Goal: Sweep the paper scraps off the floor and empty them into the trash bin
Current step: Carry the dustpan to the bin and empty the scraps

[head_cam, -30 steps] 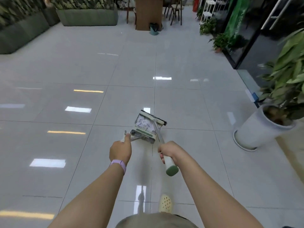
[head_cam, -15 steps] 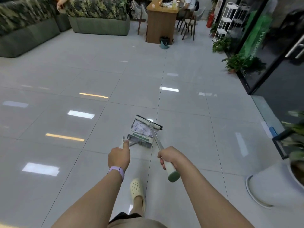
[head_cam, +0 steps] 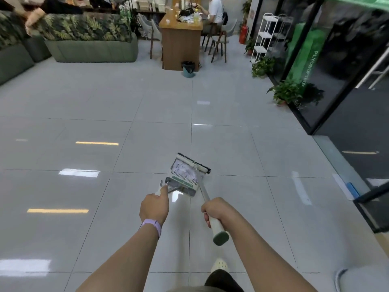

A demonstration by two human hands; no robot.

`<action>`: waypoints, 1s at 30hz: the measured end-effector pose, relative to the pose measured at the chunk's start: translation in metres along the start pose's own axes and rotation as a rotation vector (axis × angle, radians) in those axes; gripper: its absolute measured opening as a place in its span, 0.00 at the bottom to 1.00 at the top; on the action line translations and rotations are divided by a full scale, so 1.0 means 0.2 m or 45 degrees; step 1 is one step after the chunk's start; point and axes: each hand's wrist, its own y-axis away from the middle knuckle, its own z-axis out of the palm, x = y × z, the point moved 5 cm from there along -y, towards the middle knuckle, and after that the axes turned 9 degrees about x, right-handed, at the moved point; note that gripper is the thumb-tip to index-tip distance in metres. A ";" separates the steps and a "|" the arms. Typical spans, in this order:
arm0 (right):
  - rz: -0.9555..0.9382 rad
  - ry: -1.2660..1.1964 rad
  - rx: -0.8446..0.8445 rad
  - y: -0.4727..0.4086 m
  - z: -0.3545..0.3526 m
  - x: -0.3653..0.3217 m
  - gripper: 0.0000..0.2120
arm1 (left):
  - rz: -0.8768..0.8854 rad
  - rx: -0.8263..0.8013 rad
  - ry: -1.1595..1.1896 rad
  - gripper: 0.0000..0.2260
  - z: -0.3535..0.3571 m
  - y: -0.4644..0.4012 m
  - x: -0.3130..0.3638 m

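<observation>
The person's arms are bare, with no sleeves showing. A lilac band circles the left wrist. One foot wears a cream perforated clog below dark shorts.

Both bare forearms reach forward from the bottom of the view, roughly parallel, converging slightly. Left hand seen from the back, fingers curled round a handle, thumb stretched forward along its top; purple band on the wrist. Right hand fisted round a second handle, knuckles up, wrist bent a little inward, handle end sticking out below the fist toward the body. Hands level with each other, apart, not touching. One foot visible low between the arms.
</observation>
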 end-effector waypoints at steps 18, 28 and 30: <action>-0.070 0.316 -0.108 -1.79 -0.62 -1.85 0.12 | -0.254 0.113 0.174 0.32 1.12 -1.56 1.45; 0.031 0.199 -0.119 -2.73 -0.43 -2.95 0.04 | -0.141 0.102 0.039 0.32 1.48 -2.90 2.13; 0.043 0.175 -0.125 -2.89 -0.40 -3.19 0.04 | -0.109 0.097 0.003 0.32 1.51 -3.17 2.31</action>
